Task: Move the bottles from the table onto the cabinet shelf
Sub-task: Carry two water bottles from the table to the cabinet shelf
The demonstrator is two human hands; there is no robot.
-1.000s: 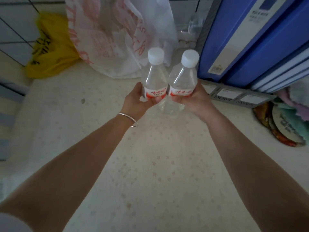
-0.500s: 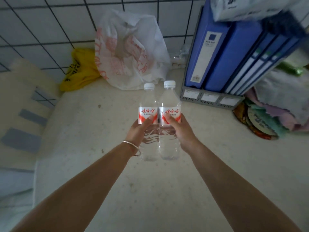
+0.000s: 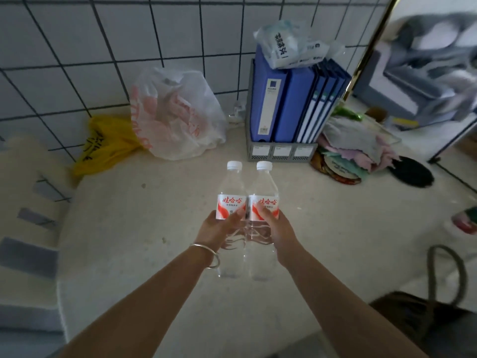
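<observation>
Tabletop (image 3: pixel 134 228) in pale speckled cream fills most of the head view, backed by a white tiled wall (image 3: pixel 77 47) with dark grout lines. At far left, against the wall, lies a crumpled yellow plastic bag (image 3: pixel 103 143) with black print. Just right of it, touching it, sits a white plastic bag (image 3: pixel 175 115) with pink-red printing, bulging and knotted at the top

Two bare forearms reach in from the bottom edge toward the middle. The left wrist wears a thin silver bangle (image 3: pixel 210 257). The left hand (image 3: pixel 219 228) grips the left water bottle (image 3: pixel 231 192) around its middle, fingers curled onto the lower edge of the label. Right beside it, the right hand (image 3: pixel 276 228) grips the right water bottle (image 3: pixel 264 192) the same way, thumb lying across the label. Both bottles are clear plastic with white caps and white labels with red characters; they stand upright, side by side and touching, held over the table. Whether their bases rest on the surface cannot be told

Behind them to the right stands a grey file rack (image 3: pixel 281 151) holding blue binders (image 3: pixel 289 104) upright, with a clear plastic packet (image 3: pixel 291 45) lying on top of the binders. Right of the rack is a heap of pastel cloths (image 3: pixel 361 146), and further right a flat black oval object (image 3: pixel 411 171). At bottom right a dark bag (image 3: pixel 423 319) with a looped handle sits by the table edge
</observation>
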